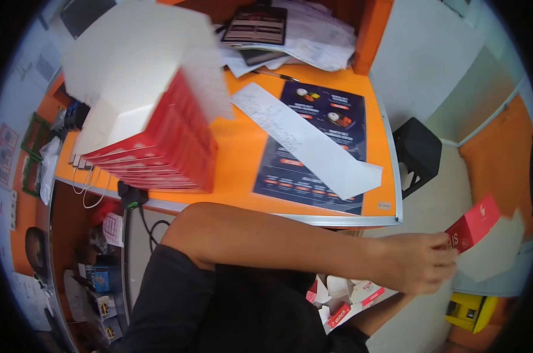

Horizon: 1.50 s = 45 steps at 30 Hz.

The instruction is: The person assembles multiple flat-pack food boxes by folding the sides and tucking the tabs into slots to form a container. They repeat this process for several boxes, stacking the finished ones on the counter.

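Observation:
My left hand [416, 267] reaches across my body to the right and is shut on a flat red and white carton [484, 232], held out over the floor. My forearm [290, 241] lies across the middle of the view. Several small folded red and white cartons [343, 300] lie low down by my lap, just below the arm. A tall stack of flat red and white cartons [160, 147] stands on the orange desk [243, 153] at the left, apart from the hand. My right hand is out of sight.
A long white paper strip [304, 141] lies over a dark printed sheet [322, 147] on the desk. Papers and a dark booklet [257, 26] are piled at the back. A black stool [416, 153] stands right of the desk; a yellow object [469, 309] sits on the floor.

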Each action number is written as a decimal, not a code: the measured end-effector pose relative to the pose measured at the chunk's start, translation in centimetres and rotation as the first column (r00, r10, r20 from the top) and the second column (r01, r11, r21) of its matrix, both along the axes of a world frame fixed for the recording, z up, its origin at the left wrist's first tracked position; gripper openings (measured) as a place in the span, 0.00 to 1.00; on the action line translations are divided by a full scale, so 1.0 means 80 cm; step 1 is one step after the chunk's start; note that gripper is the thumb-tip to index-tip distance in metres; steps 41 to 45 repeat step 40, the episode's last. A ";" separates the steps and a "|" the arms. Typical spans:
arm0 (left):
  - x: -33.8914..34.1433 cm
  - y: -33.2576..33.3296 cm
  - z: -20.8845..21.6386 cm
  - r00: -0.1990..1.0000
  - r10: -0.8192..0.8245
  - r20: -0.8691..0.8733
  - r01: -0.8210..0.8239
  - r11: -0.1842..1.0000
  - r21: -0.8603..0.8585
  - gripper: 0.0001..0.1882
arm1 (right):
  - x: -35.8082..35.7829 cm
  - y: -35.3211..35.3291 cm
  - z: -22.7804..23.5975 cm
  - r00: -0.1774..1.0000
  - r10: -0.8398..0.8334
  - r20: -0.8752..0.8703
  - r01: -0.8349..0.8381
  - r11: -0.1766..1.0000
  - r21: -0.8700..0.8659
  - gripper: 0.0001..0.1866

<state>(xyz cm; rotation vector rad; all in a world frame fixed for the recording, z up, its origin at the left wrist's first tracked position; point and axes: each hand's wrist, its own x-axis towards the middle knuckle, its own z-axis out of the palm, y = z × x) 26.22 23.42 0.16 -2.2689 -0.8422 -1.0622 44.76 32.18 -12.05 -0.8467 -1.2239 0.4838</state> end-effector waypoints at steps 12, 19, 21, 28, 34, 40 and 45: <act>-0.223 -0.294 0.223 0.712 0.694 -0.110 -0.692 0.719 0.057 0.08 | -0.209 -0.120 0.333 0.869 -0.055 0.493 -0.463 0.263 0.846 0.18; -0.319 -0.435 0.184 0.431 0.832 0.349 -0.893 0.448 0.034 0.12 | -0.366 -0.074 0.320 0.682 0.385 0.622 -0.720 0.502 0.478 0.08; -0.329 -0.447 0.147 0.364 0.660 0.657 -0.896 0.440 0.055 0.12 | -0.417 -0.035 0.296 0.460 0.459 0.760 -0.840 0.503 0.204 0.10; -0.324 -0.511 0.019 -0.003 0.396 0.918 -0.998 0.058 -0.028 0.19 | -0.621 0.068 0.209 0.224 0.484 0.846 -0.742 0.647 -0.175 0.19; -0.357 -0.587 -0.102 -0.171 0.251 0.953 -0.981 0.044 -0.187 0.23 | -0.689 0.095 0.222 0.006 0.589 0.808 -0.625 0.633 -0.457 0.25; -0.379 -0.624 -0.139 -0.337 0.185 0.923 -0.929 0.095 -0.358 0.27 | -0.735 0.094 0.218 0.069 0.565 0.822 -0.552 0.708 -0.440 0.28; -0.379 -0.624 -0.139 -0.337 0.185 0.923 -0.929 0.095 -0.358 0.27 | -0.735 0.094 0.218 0.069 0.565 0.822 -0.552 0.708 -0.440 0.28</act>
